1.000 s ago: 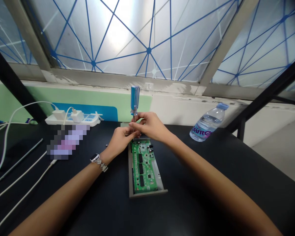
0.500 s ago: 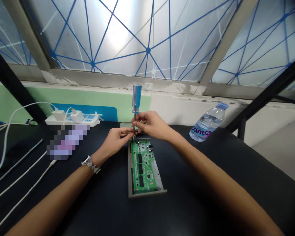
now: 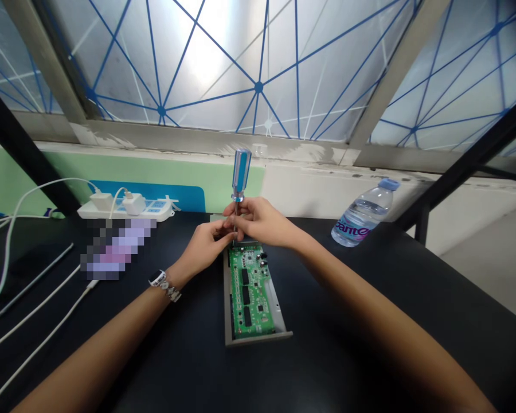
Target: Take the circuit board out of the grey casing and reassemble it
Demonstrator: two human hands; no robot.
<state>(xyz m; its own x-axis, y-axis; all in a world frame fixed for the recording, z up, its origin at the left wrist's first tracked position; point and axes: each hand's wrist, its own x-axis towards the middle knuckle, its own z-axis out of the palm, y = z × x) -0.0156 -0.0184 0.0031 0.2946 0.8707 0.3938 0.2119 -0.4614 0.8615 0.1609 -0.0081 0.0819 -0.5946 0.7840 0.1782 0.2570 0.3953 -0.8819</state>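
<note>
A screwdriver [image 3: 241, 172] with a clear and blue handle stands nearly upright, its tip over the far left corner of a green circuit board [image 3: 253, 287]. The board lies in a shallow metal tray [image 3: 228, 321] on the black table. My right hand [image 3: 260, 221] is closed round the screwdriver's shaft with its fingertips. Beside it, my left hand [image 3: 206, 244] has its fingers pinched together low by the shaft, touching the board's far left corner. Fingers hide the screwdriver tip, and I cannot make out what the left fingertips hold.
A tilted-looking water bottle [image 3: 363, 213] stands at the back right. A white power strip [image 3: 124, 209] with plugged-in chargers lies at the back left. White cables [image 3: 38, 310] and a blurred-out object [image 3: 118, 252] are on the left. Black frame bars [image 3: 460, 166] rise on both sides.
The screwdriver handle has tipped slightly right. My right fingers have shifted a little left and closed more round the shaft; my left wrist has moved slightly right. The board has stayed put.
</note>
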